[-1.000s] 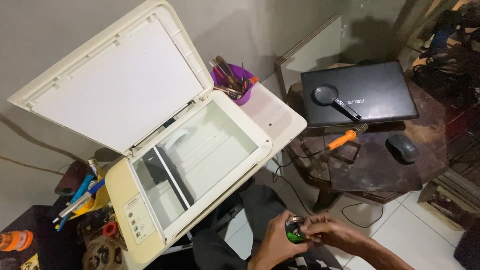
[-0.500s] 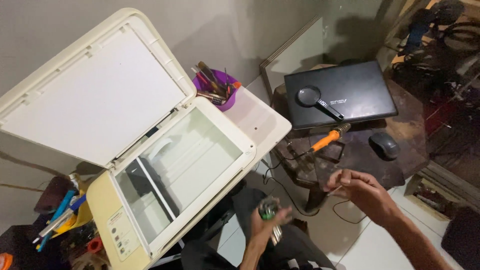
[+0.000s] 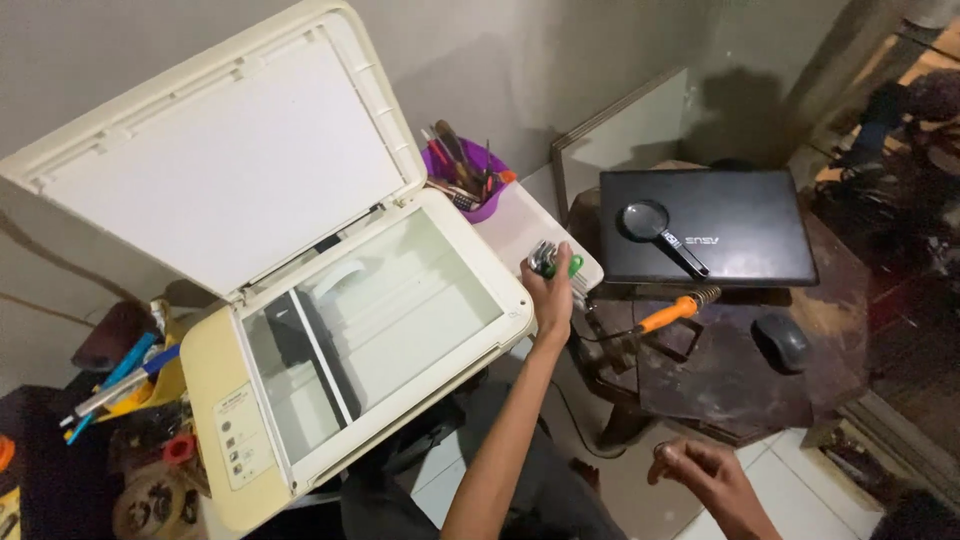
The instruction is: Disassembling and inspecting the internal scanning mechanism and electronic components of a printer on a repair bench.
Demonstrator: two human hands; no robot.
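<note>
Beside the scanner's [image 3: 380,330] right corner, our left hand [image 3: 551,290] reaches out over a pale tabletop [image 3: 520,225], its grip pinching a small green-and-silver tool [image 3: 553,262] that sits just above the hand, near the tabletop's edge. We cannot make out what kind of tool it is. Our right hand [image 3: 705,470] hangs low and well apart from it, fingers loosely curled and spread, holding nothing. We see the scanner with its lid [image 3: 225,160] raised and the glass bed bare. Behind the left hand stands a purple cup [image 3: 475,185] full of pens and tools. To the right, a closed black laptop [image 3: 705,230] carries a magnifying glass [image 3: 660,230], and an orange-handled soldering iron [image 3: 675,310] and a dark mouse [image 3: 782,340] lie on a dark tabletop [image 3: 720,380].
</note>
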